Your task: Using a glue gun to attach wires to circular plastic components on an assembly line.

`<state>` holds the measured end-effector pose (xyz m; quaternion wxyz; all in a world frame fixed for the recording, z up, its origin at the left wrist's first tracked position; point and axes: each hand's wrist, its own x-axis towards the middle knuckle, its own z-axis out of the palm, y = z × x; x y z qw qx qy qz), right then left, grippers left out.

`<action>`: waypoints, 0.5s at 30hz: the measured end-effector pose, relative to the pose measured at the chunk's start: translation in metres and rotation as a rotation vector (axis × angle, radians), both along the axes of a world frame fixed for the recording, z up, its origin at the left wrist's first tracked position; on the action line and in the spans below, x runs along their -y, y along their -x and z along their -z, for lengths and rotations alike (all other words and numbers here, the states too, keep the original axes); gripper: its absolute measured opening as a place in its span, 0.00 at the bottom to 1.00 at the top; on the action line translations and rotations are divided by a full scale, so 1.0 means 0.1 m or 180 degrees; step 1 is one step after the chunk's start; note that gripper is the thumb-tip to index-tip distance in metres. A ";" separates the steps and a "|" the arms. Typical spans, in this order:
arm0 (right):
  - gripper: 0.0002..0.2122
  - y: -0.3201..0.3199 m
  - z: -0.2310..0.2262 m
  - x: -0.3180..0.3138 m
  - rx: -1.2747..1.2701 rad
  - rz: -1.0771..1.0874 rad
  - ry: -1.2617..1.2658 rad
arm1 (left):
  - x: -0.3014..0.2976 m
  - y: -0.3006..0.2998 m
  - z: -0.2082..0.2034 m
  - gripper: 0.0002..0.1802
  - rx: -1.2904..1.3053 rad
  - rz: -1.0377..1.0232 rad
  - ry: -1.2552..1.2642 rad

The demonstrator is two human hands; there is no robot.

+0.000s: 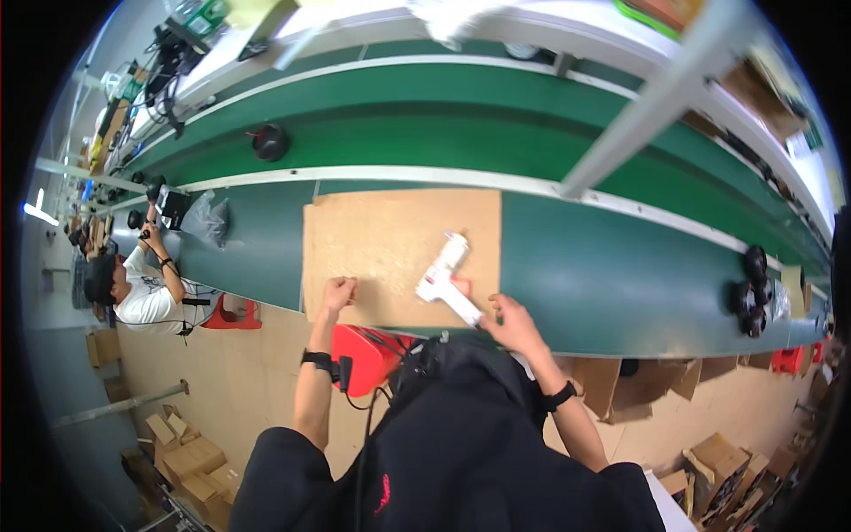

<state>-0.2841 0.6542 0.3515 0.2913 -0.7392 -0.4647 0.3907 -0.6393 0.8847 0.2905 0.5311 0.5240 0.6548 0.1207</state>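
Note:
A white glue gun (448,279) with a reddish trigger lies slantwise on a flat cardboard sheet (381,230). Its handle end points toward my right hand (517,330). That hand is at the sheet's near right corner, its fingers apart and bent, the thumb by the end of the handle; whether it touches I cannot tell. My left hand (338,293) rests over the near left part of the sheet with its fingers curled closed. Anything inside them is hidden. Shiny clear streaks mark the cardboard between the hands.
Beyond the green bench (594,275) runs a green conveyor belt (399,137) carrying a dark round part (269,142). Black parts (753,297) stand far right. A slanted metal post (638,115) rises at right. Left, a co-worker (146,288) sits near a clear plastic bag (209,220).

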 end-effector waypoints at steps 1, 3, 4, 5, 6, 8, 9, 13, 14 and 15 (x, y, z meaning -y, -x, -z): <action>0.29 0.21 -0.01 -0.20 0.0563 -0.0323 0.0184 | -0.21 0.08 0.12 0.18 -0.0026 -0.0186 -0.0021; 0.37 0.49 0.10 -0.49 0.0758 -0.0559 0.0350 | -0.62 0.24 0.26 0.18 -0.0088 -0.0316 -0.0166; 0.39 0.57 0.13 -0.62 0.0775 -0.0598 0.0431 | -0.82 0.34 0.30 0.17 -0.0168 -0.0393 -0.0232; 0.38 0.55 0.30 -0.61 0.1038 -0.0613 0.0595 | -1.09 0.23 0.26 0.15 -0.0521 -0.0137 -0.0615; 0.38 0.59 0.41 -0.64 0.1026 -0.0660 0.0562 | -1.40 0.34 0.24 0.15 -0.0616 -0.0234 -0.0762; 0.36 0.69 0.55 -0.68 0.1312 -0.0469 0.0798 | -2.01 0.66 0.18 0.14 -0.0966 -0.0438 -0.1215; 0.36 0.71 0.58 -0.71 0.1306 -0.0519 0.0782 | -2.31 0.76 0.16 0.14 -0.1201 -0.0539 -0.1532; 0.34 0.60 0.53 -0.71 0.1030 -0.0239 0.1101 | -3.33 0.43 0.04 0.30 -0.1416 -0.0555 -0.1704; 0.33 0.62 0.46 -0.79 0.0806 -0.0236 0.1002 | -3.57 0.61 0.09 0.36 -0.1566 -0.0504 -0.2089; 0.33 0.64 0.36 -0.90 0.0781 -0.0296 0.0980 | -3.82 0.80 0.14 0.43 -0.1720 -0.0431 -0.2466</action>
